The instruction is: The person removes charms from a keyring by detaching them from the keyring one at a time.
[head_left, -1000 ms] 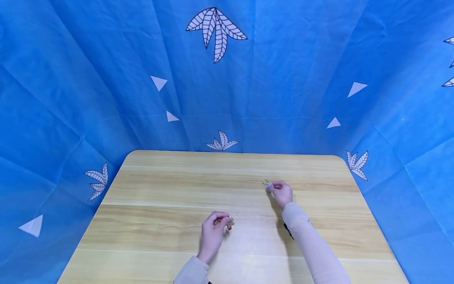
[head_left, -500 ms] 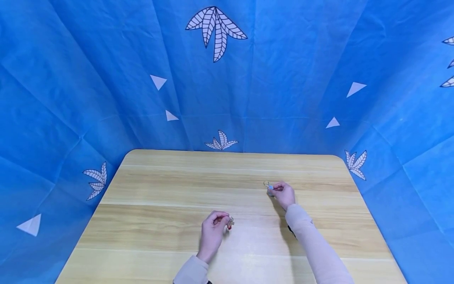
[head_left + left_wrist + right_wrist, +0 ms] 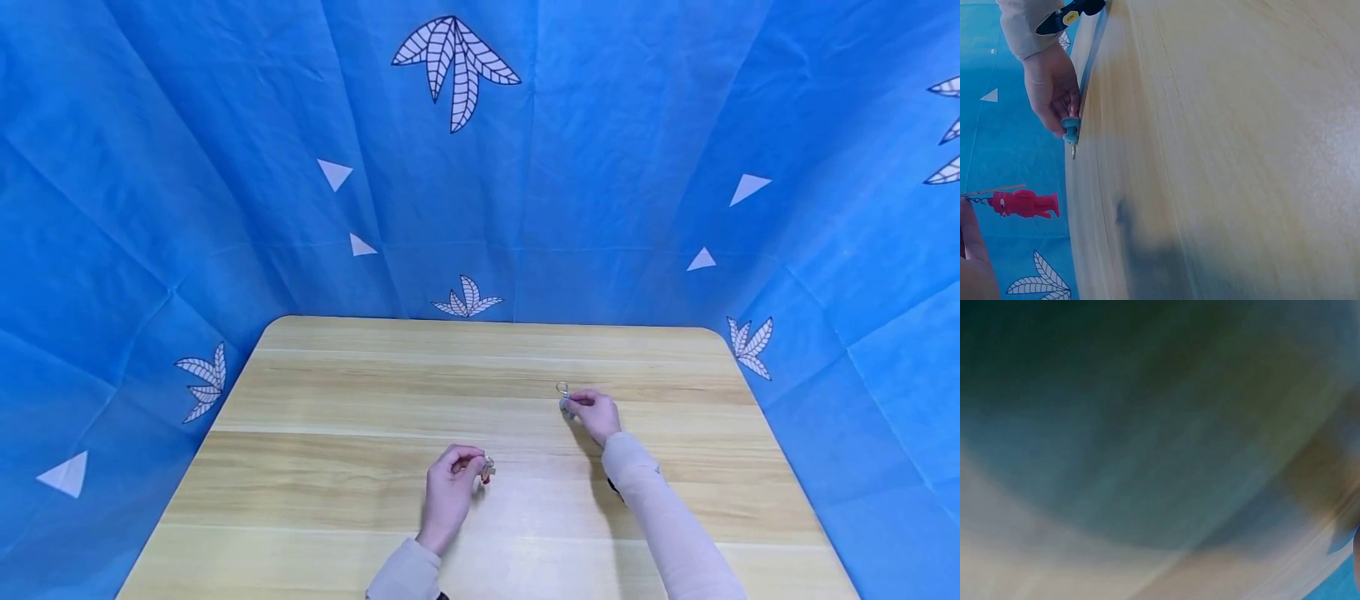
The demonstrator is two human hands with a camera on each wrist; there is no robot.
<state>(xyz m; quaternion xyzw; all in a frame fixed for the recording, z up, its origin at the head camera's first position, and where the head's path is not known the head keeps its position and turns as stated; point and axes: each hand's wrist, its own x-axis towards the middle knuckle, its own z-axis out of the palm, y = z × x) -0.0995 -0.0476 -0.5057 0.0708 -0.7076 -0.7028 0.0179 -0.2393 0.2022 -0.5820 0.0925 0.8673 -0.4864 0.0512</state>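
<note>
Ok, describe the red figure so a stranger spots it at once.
Find the wooden table, then the left hand over it. That hand holds the figure on a chain: red, unlike the light-blue trinket in the right hand.

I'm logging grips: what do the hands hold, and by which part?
Left hand: the red figure, at its chain end; exact contact is unclear. Right hand: the blue charm, by its body, the ring sticking out free.

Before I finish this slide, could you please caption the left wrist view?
Left hand holding a red figurine keychain; right hand pinching a blue keychain.
</note>
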